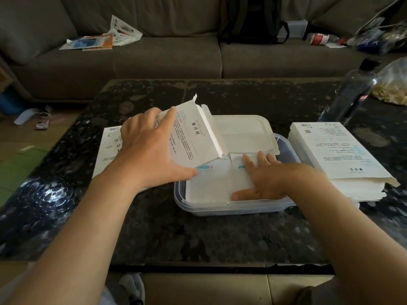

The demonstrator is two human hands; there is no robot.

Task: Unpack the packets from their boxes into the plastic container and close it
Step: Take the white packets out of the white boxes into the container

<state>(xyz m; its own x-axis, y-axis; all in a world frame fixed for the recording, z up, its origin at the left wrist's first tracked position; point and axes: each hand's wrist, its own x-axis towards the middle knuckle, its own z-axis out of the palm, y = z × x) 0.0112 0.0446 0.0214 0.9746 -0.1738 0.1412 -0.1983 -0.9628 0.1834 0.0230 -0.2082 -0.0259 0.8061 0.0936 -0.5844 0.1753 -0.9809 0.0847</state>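
On the dark table (198, 234), a clear plastic container (182, 199) holds white packets (211, 183); the right hand (268, 179) presses them, fingers straight. The left hand (145, 150) grips a tilted open box (193, 137) over its left rim. Stacked boxes (343, 155) lie just beside its right edge.

A dark speckled table (198, 227) stands before a grey sofa (154, 58). Loose papers (103, 38) lie on the left cushion, a black backpack (253, 20) leans against the backrest, and a red-labelled bottle (319, 38) lies farther right. At the table's far right stand a dark bottle (350, 91) and a clear bag (394, 84). Scraps (37, 117) litter the floor at left.
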